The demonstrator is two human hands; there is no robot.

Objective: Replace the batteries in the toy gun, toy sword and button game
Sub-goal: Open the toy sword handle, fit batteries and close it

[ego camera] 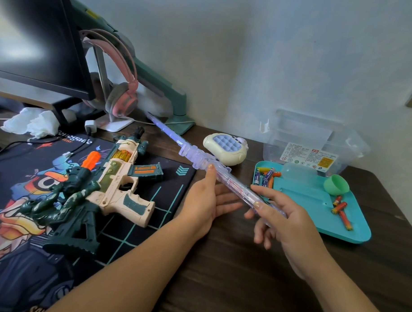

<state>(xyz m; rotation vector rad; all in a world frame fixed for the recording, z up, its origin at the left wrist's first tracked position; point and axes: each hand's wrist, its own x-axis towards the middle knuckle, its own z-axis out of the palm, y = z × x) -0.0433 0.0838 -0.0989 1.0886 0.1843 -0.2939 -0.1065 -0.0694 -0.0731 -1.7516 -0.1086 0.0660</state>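
Observation:
A clear plastic toy sword (200,159) with a blue-lit blade stretches diagonally above the desk. My right hand (284,219) grips its handle end. My left hand (204,200) holds the handle from below, its thumb lying near the guard. The toy gun (106,182), cream and dark green with an orange tip, lies on the printed desk mat (132,237) to the left. The cream button game (226,148) with blue buttons sits behind the sword. Blue and orange batteries (266,176) lie in the teal tray (351,233), and more orange batteries (342,212) lie at its right.
A clear storage box (312,145) stands behind the tray. A green egg half (336,185) and a clear egg half (297,173) rest on the tray. A monitor (36,40), pink headphones (121,90), crumpled tissue (31,123) and cables fill the back left.

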